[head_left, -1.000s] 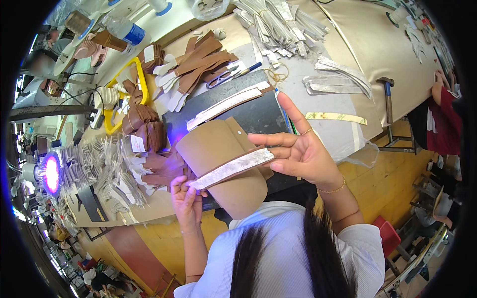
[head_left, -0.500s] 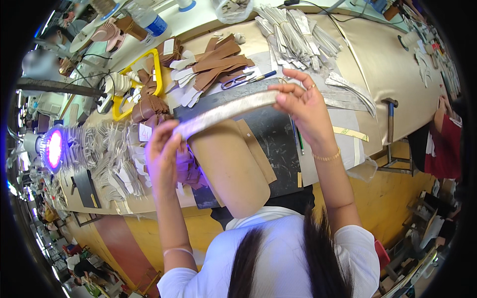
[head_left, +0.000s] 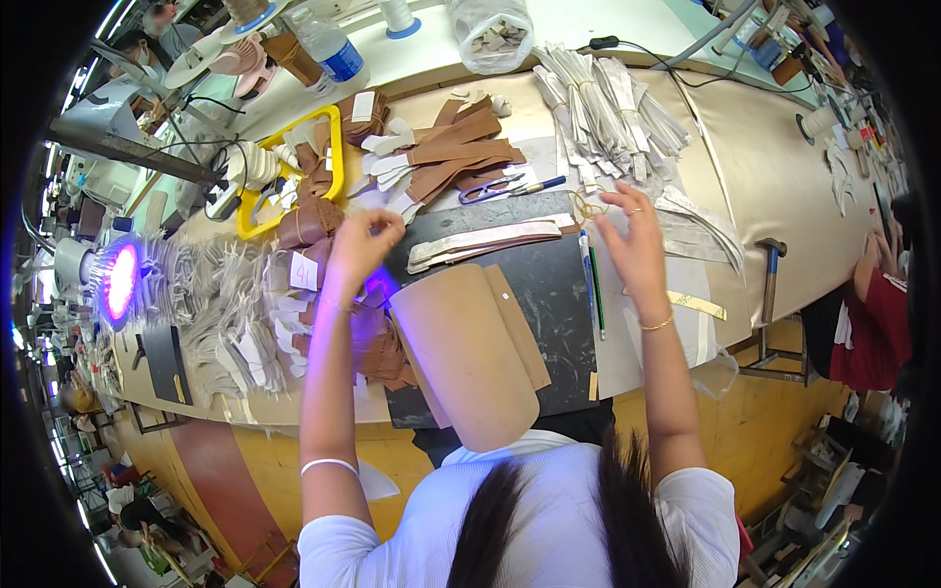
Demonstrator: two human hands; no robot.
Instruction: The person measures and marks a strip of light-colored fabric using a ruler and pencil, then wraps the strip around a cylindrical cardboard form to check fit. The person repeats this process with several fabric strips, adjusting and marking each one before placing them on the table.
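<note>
A pale strip [head_left: 480,238] lies on the black board [head_left: 549,294], with a brown strip partly showing along its lower edge. My left hand [head_left: 363,250] is just left of that strip, its fingers curled in toward the thumb and nothing visible in them. To the right of the board's far edge, my right hand [head_left: 632,245] has its thumb and fingers spread, holding nothing. Beside its fingertips is a thin yellowish loop [head_left: 586,207], like a rubber band. A large rounded tan piece [head_left: 470,363] rests over the board's near part, close to my body.
Brown strips [head_left: 461,152], blue-handled scissors [head_left: 490,188] and bundled pale strips [head_left: 598,103] lie beyond the board. A yellow-rimmed basket [head_left: 338,157] stands far left, near a glowing lamp [head_left: 120,282]. Pens [head_left: 594,289] lie along the board; a hammer [head_left: 771,279] lies right. Another person's arm [head_left: 867,255] is far right.
The pale strip, held up between both hands before, now lies on the black board. Both hands have let go and moved apart from it; the left has drawn up beside the brown strips.
</note>
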